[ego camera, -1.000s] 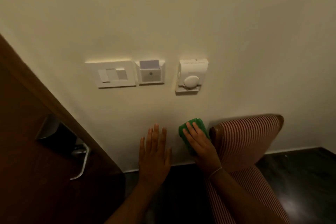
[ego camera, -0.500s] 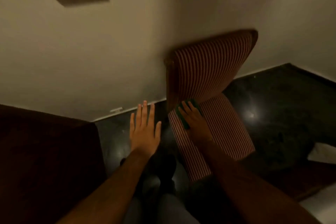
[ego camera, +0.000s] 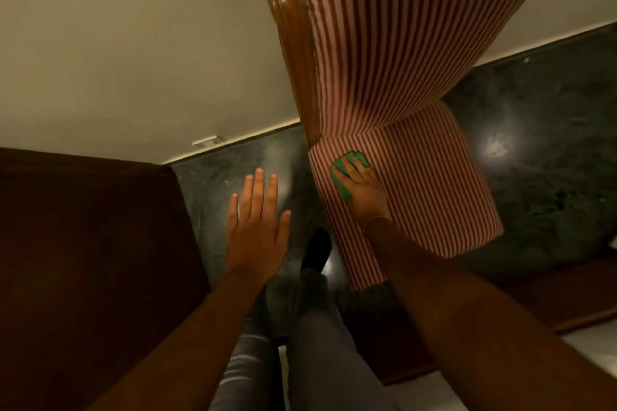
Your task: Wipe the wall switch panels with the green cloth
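The green cloth (ego camera: pixel 340 181) lies on the striped seat of a chair (ego camera: pixel 430 183), under the fingers of my right hand (ego camera: pixel 362 188), which lies on top of it. My left hand (ego camera: pixel 257 227) hovers flat over the dark floor, fingers spread, holding nothing. The wall switch panels are out of the head view; only bare cream wall (ego camera: pixel 133 43) shows above the skirting.
A red-and-white striped chair with a wooden frame (ego camera: pixel 293 53) stands against the wall at the right. A dark brown door (ego camera: pixel 83 260) fills the left. My legs and a dark shoe (ego camera: pixel 315 252) are on the green marble floor (ego camera: pixel 541 157).
The view has tilted from the switch panels down to the floor and chair. My right hand has carried the green cloth from the wall down onto the chair seat.
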{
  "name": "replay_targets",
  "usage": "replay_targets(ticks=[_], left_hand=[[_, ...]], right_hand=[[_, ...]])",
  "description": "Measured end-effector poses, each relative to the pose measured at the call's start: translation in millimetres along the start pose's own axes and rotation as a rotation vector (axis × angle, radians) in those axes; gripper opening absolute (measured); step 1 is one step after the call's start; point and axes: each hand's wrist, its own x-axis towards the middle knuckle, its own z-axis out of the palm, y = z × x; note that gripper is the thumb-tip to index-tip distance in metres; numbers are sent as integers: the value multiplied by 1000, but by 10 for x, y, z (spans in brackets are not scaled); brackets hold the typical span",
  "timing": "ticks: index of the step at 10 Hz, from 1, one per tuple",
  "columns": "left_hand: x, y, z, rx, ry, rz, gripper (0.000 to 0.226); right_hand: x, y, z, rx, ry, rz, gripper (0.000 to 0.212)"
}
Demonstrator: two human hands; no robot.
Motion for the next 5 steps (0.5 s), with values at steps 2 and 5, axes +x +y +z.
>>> replay_targets(ticks=[2,5], left_hand=[[-62,-41,-5,11,-58,-18,73],[-287,-101,-196,43,-152,-50,74]], right_hand=[[-48,-102,318,-111,-120,-18,87],[-197,-373,78,-127,-43,-36,91]])
